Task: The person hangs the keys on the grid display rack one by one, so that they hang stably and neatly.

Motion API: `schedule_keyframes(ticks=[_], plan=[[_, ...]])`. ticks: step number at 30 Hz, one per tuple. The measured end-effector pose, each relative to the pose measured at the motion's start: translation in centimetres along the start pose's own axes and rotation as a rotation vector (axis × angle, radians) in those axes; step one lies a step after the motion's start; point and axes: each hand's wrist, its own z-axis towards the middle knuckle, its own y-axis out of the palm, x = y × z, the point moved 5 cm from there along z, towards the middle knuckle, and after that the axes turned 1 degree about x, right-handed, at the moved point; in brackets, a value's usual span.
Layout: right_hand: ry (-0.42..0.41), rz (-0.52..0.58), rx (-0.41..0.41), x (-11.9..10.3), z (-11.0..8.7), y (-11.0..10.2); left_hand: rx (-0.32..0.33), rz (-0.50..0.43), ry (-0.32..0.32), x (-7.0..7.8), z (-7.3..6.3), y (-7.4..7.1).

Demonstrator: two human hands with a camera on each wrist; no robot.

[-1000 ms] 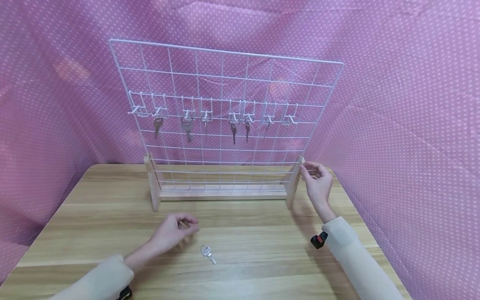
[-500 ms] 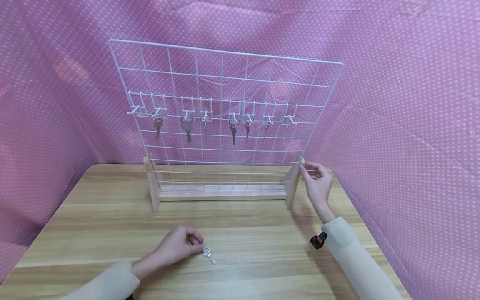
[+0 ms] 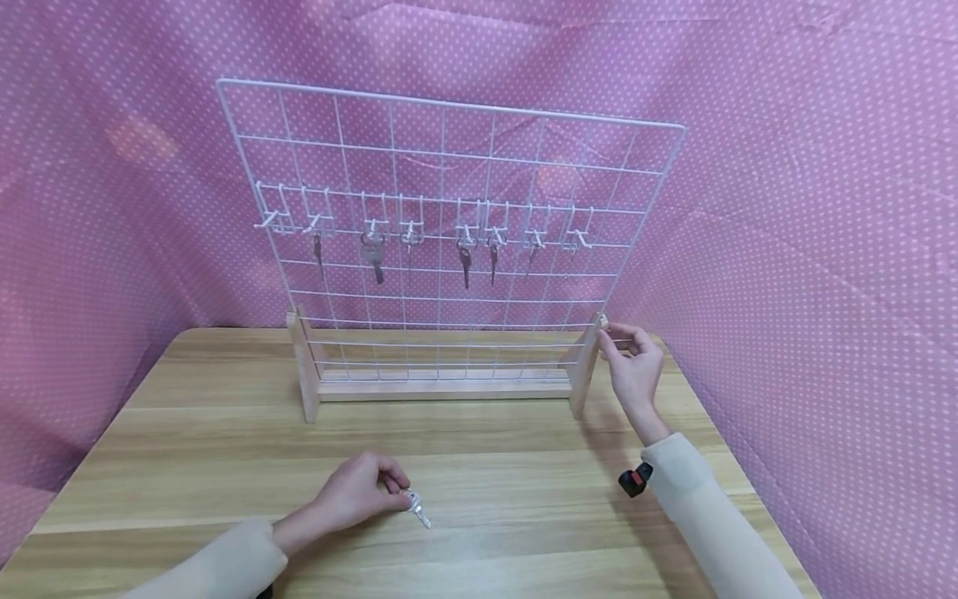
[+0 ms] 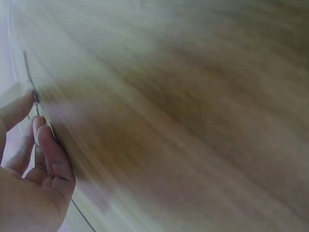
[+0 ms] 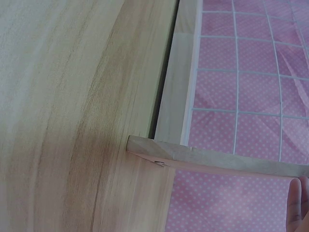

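A silver key [image 3: 421,512] with a ring lies on the wooden table in the head view. My left hand [image 3: 361,491] pinches it at the ring end between thumb and fingers; the ring is mostly hidden. In the left wrist view the key [image 4: 29,72] sticks out past the thumb, close to the tabletop. My right hand [image 3: 636,366] grips the top of the right wooden upright [image 3: 586,374] of the rack with thumb and fingers. Only some of the right hand's fingers [image 5: 294,205] show at the edge of the right wrist view.
A white wire grid [image 3: 441,154] stands in the wooden base [image 3: 441,387]. A row of white hooks crosses it, several with keys [image 3: 466,264]; the leftmost hook [image 3: 271,219] bears none. Pink dotted cloth [image 3: 808,249] surrounds the table at the back and sides.
My left hand has moved right and toward me onto the key and taken its ring end. The key on the second hook from the left has turned. My right hand stays put.
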Motion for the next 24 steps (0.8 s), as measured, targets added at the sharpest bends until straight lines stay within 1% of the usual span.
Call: schedule_keyframes(ticks=[5, 13, 21, 24], plan=[[0.006, 0.010, -0.002, 0.04, 0.05, -0.01, -0.020, 0.016, -0.005, 0.13, 0.13, 0.16], [-0.001, 0.009, 0.000, 0.02, 0.06, 0.00, -0.073, 0.009, -0.049, 0.52, 0.25, 0.06], [-0.003, 0.010, 0.001, 0.00, 0.07, -0.02, -0.092, 0.023, -0.045, 0.92, 0.15, 0.01], [0.004, 0.011, -0.002, 0.04, 0.06, -0.02, -0.094, 0.034, -0.027, 0.87, 0.12, 0.06]])
